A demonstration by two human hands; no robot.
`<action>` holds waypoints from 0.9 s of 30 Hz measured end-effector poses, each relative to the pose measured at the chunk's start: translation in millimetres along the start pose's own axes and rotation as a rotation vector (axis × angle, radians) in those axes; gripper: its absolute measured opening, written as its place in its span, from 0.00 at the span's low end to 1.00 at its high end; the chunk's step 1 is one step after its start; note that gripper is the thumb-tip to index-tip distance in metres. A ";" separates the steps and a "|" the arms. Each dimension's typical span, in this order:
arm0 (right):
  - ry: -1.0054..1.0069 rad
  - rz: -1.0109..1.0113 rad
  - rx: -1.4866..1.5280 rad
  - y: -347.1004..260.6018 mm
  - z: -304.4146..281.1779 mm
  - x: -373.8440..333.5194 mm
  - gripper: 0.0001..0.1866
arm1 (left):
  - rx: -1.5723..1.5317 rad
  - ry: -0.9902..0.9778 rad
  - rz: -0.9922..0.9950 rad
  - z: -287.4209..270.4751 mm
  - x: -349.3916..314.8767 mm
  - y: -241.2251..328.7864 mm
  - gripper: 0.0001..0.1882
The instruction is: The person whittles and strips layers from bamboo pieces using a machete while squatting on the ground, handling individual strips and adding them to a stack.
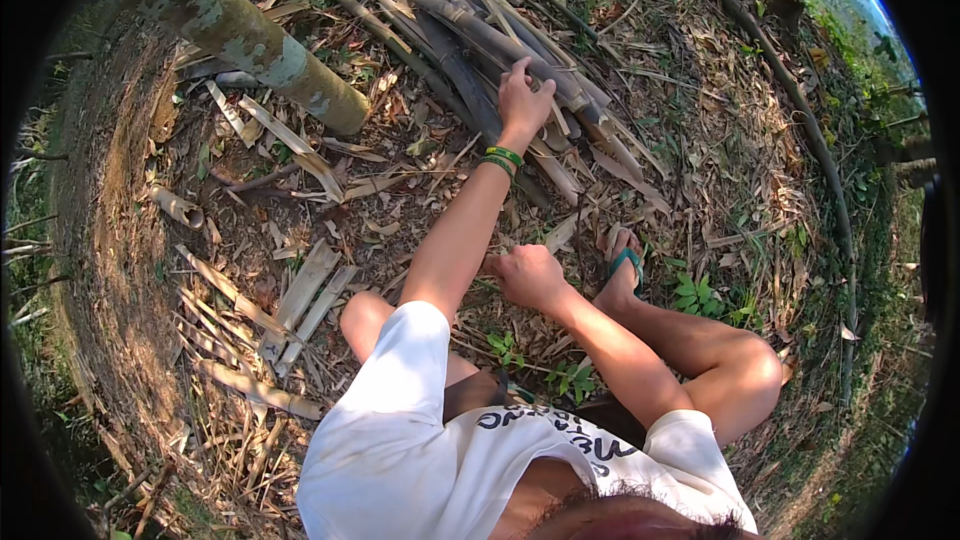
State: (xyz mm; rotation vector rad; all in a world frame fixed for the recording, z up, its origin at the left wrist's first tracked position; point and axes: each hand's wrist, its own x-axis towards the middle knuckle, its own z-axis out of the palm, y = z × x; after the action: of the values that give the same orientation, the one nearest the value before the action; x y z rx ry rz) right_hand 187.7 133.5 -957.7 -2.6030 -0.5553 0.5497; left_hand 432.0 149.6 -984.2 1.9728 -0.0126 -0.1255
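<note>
My left hand [526, 100], with green and yellow bands at the wrist, reaches out over a heap of bamboo pieces [470, 25]. Its thumb and forefinger are spread apart and seem to rest on the bamboo; the other fingers are partly hidden. Closer to my body, my right hand [530, 276] is closed in a fist above the leaf litter. Whatever it grips, if anything, is hidden by the fingers. The bamboo lies in grey-brown lengths and split strips, pointing from upper left to lower right.
A mottled tree trunk [290, 70] rises at the upper left. Split bamboo slats [305, 295] and a short hollow bamboo piece [176, 207] lie on the left. My foot in a green flip-flop [626, 265] is right of my right hand. A long branch [800, 100] curves along the right.
</note>
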 end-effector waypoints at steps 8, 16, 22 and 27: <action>-0.115 0.060 -0.003 -15.8 -17.5 7.4 0.17 | -1.269 -0.764 0.671 -87.9 -232.4 211.9 0.15; -0.011 -0.002 -0.082 -16.1 -2.2 -2.5 0.20 | -0.422 -0.246 1.180 -97.1 -292.8 233.9 0.18; -0.033 0.004 -0.088 -14.0 -6.6 1.6 0.22 | -1.480 -0.359 1.163 -158.3 -296.0 251.4 0.25; -0.051 0.019 -0.071 -19.0 -9.5 3.6 0.21 | -0.909 -0.540 1.114 -170.9 -293.1 211.7 0.27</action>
State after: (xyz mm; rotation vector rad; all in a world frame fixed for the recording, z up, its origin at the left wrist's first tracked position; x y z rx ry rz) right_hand 189.5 147.9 -941.9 -2.6701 -0.5774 0.6149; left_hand 167.2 242.2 -699.3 0.7776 -1.1658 0.0720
